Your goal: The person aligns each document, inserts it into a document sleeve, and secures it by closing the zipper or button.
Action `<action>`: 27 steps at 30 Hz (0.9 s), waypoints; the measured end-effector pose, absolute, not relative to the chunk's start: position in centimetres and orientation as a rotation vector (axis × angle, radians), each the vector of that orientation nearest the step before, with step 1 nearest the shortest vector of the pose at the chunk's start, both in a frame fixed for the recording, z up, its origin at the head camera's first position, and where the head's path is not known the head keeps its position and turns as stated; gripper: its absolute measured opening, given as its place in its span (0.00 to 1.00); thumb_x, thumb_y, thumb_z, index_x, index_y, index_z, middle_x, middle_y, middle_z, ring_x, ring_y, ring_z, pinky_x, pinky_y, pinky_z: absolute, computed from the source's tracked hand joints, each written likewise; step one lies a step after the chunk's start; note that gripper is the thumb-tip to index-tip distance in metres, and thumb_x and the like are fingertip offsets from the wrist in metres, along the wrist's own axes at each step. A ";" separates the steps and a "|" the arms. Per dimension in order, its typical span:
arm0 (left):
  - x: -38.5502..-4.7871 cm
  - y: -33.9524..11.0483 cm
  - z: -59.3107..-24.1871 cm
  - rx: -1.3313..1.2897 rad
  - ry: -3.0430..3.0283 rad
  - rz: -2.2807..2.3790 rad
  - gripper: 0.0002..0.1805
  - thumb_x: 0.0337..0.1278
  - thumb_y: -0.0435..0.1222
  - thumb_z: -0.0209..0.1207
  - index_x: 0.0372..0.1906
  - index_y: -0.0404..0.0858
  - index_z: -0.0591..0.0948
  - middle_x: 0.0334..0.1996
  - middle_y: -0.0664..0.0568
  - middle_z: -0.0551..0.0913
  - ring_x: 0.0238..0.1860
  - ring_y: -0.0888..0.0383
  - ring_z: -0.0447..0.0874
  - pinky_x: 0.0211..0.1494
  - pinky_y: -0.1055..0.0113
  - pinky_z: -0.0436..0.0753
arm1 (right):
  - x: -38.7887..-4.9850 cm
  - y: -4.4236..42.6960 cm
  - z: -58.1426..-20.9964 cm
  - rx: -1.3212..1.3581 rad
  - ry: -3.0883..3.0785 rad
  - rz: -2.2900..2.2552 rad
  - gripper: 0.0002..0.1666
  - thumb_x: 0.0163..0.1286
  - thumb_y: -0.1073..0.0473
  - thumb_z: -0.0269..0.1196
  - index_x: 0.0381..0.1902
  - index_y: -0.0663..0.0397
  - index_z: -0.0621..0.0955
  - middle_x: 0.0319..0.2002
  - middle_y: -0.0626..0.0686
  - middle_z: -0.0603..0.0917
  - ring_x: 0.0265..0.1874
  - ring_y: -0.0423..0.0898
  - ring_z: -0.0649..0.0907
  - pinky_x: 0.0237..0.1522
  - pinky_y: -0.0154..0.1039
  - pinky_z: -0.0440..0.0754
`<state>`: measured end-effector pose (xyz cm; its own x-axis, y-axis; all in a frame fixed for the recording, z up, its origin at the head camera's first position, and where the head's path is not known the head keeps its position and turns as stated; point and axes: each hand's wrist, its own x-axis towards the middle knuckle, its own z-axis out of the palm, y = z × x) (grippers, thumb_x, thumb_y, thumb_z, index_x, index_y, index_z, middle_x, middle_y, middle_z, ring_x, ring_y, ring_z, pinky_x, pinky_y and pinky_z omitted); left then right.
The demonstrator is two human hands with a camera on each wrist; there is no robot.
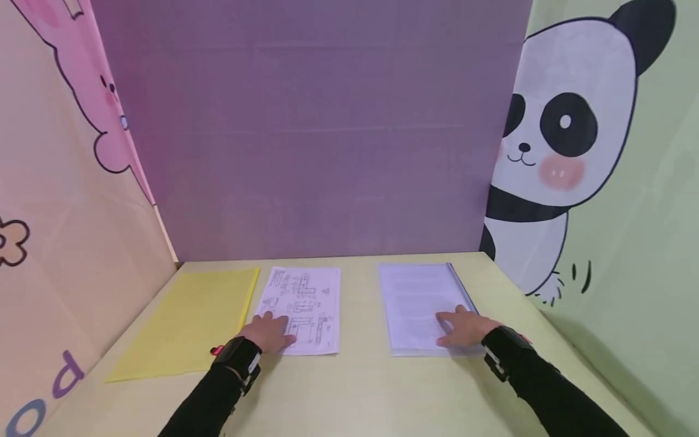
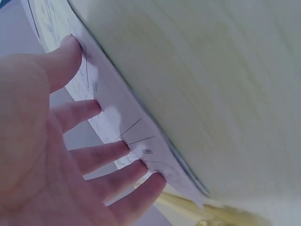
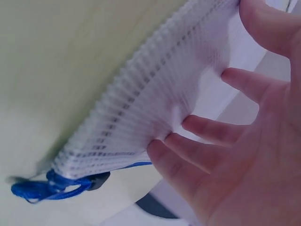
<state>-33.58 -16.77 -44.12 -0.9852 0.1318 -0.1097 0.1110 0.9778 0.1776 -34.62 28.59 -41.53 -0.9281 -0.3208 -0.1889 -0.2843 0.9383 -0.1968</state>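
Note:
My left hand (image 1: 267, 332) rests its spread fingertips on a white sheet of paper (image 1: 322, 288) printed with technical line drawings. In the left wrist view the fingers and thumb touch the sheet near its edge. On the right, my right hand (image 1: 464, 328) touches a whitish zip document pouch (image 1: 409, 291) with faint printed text showing in it. The right wrist view shows the pouch's mesh-like surface (image 3: 141, 103) under my spread fingertips, and a blue zipper end with a cord (image 3: 42, 188) at its corner. Neither hand grips anything.
A yellow folder (image 1: 185, 321) lies left of the sheet, close to my left wrist. All of these lie on a pale table (image 1: 360, 394). Behind it stands a purple backdrop (image 1: 327, 152), with cartoon-printed walls at both sides.

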 end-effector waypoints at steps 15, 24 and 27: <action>-35.6 -19.7 -44.0 0.229 3.146 0.438 0.33 0.67 0.53 0.62 0.65 0.32 0.77 0.55 0.37 0.81 0.52 0.42 0.80 0.60 0.41 0.77 | -35.5 32.5 -42.1 -0.406 2.877 -0.261 0.43 0.65 0.44 0.70 0.69 0.63 0.71 0.54 0.74 0.71 0.47 0.62 0.76 0.54 0.69 0.73; -33.6 -30.4 -41.4 0.051 3.219 0.307 0.26 0.66 0.42 0.61 0.57 0.24 0.77 0.50 0.25 0.78 0.50 0.27 0.78 0.48 0.33 0.79 | -35.4 32.8 -42.3 -0.424 2.885 -0.258 0.44 0.66 0.44 0.70 0.70 0.64 0.70 0.52 0.73 0.72 0.44 0.61 0.77 0.53 0.67 0.74; -32.7 -34.6 -42.0 -0.101 3.162 0.246 0.28 0.64 0.43 0.61 0.54 0.22 0.75 0.48 0.20 0.75 0.49 0.20 0.74 0.45 0.28 0.76 | -35.2 33.0 -42.4 -0.446 2.891 -0.262 0.43 0.66 0.45 0.70 0.70 0.65 0.71 0.52 0.73 0.72 0.44 0.61 0.77 0.52 0.66 0.75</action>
<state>-32.69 -34.59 -42.01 -0.9975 -0.0658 0.0268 -0.0609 0.9860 0.1553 -35.18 33.03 -42.43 -0.9335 -0.3142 -0.1728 -0.2780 0.9386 -0.2044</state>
